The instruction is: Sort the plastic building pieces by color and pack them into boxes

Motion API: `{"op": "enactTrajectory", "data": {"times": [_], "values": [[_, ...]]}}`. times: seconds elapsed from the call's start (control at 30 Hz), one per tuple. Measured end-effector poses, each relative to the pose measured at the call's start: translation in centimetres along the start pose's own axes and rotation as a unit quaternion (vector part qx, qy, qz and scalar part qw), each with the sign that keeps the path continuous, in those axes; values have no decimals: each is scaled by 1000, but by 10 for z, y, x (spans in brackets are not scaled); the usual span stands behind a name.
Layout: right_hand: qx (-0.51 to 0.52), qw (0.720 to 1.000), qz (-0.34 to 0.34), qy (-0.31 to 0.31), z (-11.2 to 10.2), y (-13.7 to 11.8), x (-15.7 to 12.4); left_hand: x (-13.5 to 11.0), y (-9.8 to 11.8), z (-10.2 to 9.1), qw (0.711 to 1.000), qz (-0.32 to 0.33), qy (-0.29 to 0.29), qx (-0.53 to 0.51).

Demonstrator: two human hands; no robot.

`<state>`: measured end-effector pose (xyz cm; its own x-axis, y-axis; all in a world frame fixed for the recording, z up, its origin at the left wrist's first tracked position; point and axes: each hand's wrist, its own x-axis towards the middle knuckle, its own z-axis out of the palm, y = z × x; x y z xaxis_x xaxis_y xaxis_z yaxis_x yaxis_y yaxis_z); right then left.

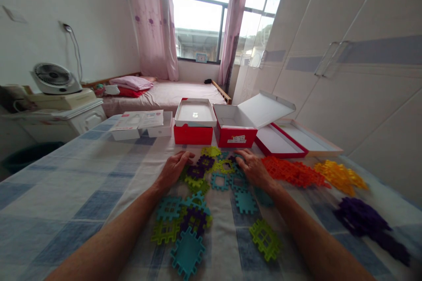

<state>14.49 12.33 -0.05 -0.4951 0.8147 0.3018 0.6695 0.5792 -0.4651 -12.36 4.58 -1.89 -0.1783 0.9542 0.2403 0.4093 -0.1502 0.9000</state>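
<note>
Interlocking plastic tiles with notched edges lie loose between my forearms. My left hand (pixel 175 167) rests at the left edge of the far cluster, fingers stretched toward a purple tile (pixel 196 171). On the other side, my right hand (pixel 253 167) has its fingers apart at teal and lime tiles, near a teal frame tile (pixel 238 181). A lime frame tile (pixel 227 166) lies between the hands. Closer to me are a solid teal tile (pixel 187 253), a purple window tile (pixel 194 221) and a lime window tile (pixel 265 239). Neither hand visibly grips a tile.
Sorted piles of orange tiles (pixel 293 172), yellow tiles (pixel 339 174) and purple tiles (pixel 362 217) lie to the right. Along the back stand a lidded red box (pixel 193 135), an open red box (pixel 235 137), shallow trays (pixel 280 141) and white boxes (pixel 127 133).
</note>
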Motion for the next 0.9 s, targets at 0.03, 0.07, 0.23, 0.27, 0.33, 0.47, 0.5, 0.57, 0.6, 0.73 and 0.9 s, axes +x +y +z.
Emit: {"op": "enactTrajectory", "data": {"times": [0.03, 0.07, 0.23, 0.27, 0.33, 0.47, 0.5, 0.57, 0.6, 0.73, 0.9], "values": [[-23, 1000, 11, -1, 1, 2, 1, 0, -1, 0, 1000, 4, -1, 2], [-48, 999, 22, -10, 2, 5, 1, 1, -1, 0, 1000, 7, -2, 2], [-116, 990, 48, -63, 10, 2, 1, 2, -10, 1, 999, 11, 9, -30], [-112, 990, 50, -69, 11, 0, 1, 3, -12, 2, 999, 13, 10, -37], [-92, 992, 56, -70, 12, -3, 1, 3, -14, 2, 999, 12, 12, -44], [-65, 994, 62, -59, 13, -3, 2, 4, -14, 3, 999, 14, 15, -50], [-67, 994, 62, -58, 13, -3, 2, 4, -14, 3, 998, 14, 14, -53], [-74, 993, 60, -68, 11, -1, 1, 4, -12, 3, 998, 11, 16, -56], [-73, 993, 57, -78, 10, -1, 0, 4, -12, 3, 998, 9, 18, -55], [-32, 994, 14, -107, 5, 3, -3, 3, -10, 3, 999, 3, 26, -40], [-6, 995, 3, -97, 5, 11, -2, 4, -13, 4, 999, 4, 25, -40]]}}
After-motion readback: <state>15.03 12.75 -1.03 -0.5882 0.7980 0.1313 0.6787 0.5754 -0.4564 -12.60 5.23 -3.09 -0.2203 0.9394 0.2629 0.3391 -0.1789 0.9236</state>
